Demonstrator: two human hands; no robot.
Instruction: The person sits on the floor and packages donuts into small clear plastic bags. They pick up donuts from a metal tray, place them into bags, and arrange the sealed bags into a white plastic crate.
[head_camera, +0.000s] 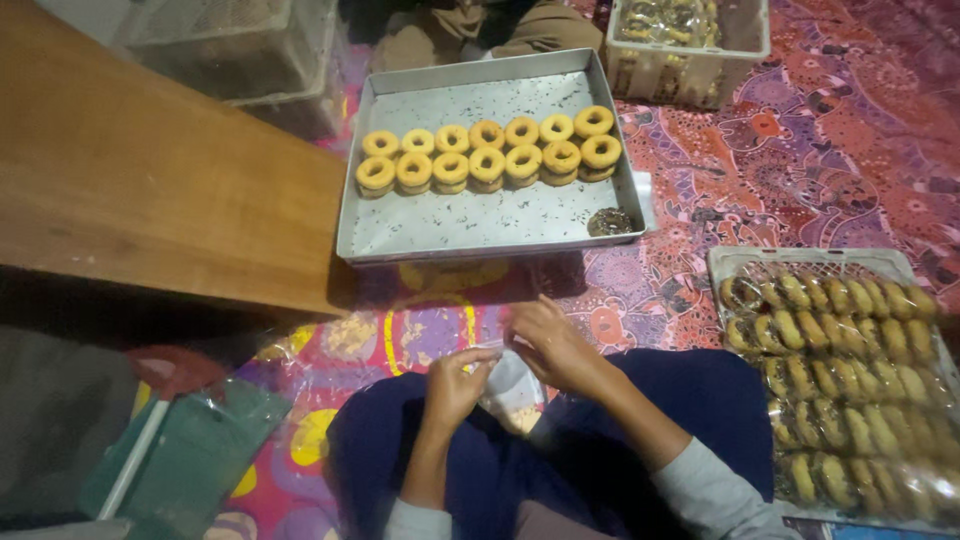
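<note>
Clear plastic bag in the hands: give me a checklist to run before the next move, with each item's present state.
1. Both hands on the clear plastic bag: ok, left hand and right hand hold it.
2. Bag mouth open: cannot tell.
3. Ring cookies left on the metal tray: ok, two rows.
4. Tray within reach: ok, probably, just ahead of the knees.
5. Room in the basket of bagged cookies: not ok, looks full.

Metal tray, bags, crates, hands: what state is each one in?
Metal tray: partly filled, two rows of ring cookies.
Clear plastic bag: held by both hands.
Left hand: pinching the bag.
Right hand: pinching the bag.
Right crate: full of bagged cookies.
Far crate: holds bagged cookies.
</note>
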